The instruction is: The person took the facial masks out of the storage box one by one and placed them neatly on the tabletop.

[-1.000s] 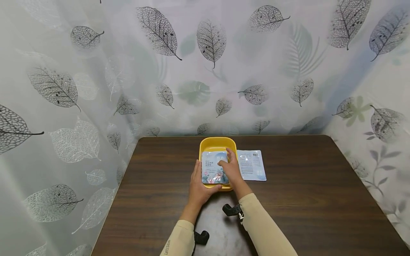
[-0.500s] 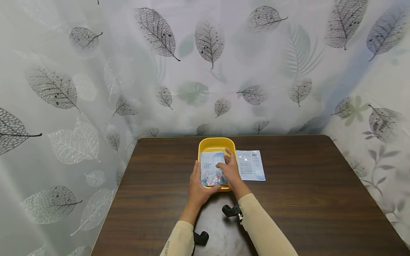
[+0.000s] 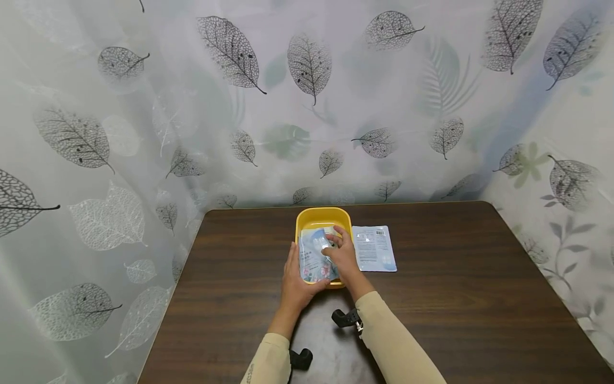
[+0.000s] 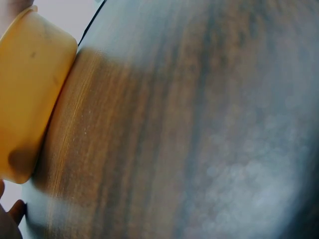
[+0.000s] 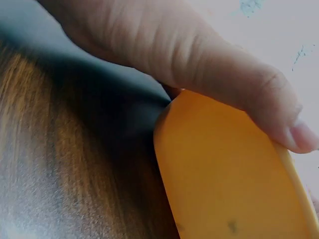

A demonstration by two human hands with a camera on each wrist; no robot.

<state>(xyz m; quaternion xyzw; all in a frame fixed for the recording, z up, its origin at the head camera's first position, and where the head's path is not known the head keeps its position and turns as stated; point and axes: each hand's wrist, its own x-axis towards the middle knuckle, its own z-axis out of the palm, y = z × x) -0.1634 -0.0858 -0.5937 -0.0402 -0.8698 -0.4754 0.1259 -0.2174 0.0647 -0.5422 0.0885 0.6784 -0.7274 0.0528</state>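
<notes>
In the yellow tray [image 3: 322, 216], the blue packet [image 3: 313, 262] is pinched by the right hand [image 3: 344, 257]; the tray's near-left corner is grasped by the left hand [image 3: 296, 287] (another pouch [image 3: 375, 249] is seen alongside).

Pale leaf-printed sheeting [image 3: 283, 120] hangs behind a dark wood-grain table [image 3: 431, 304].

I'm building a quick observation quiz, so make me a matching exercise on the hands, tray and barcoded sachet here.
1. left hand
2. right hand
3. tray
4. barcoded sachet

a. yellow
b. flat on the table, right of the tray
c. along the tray's left side
d. pinching the flowered sachet

Pairs: 1-c, 2-d, 3-a, 4-b
</notes>
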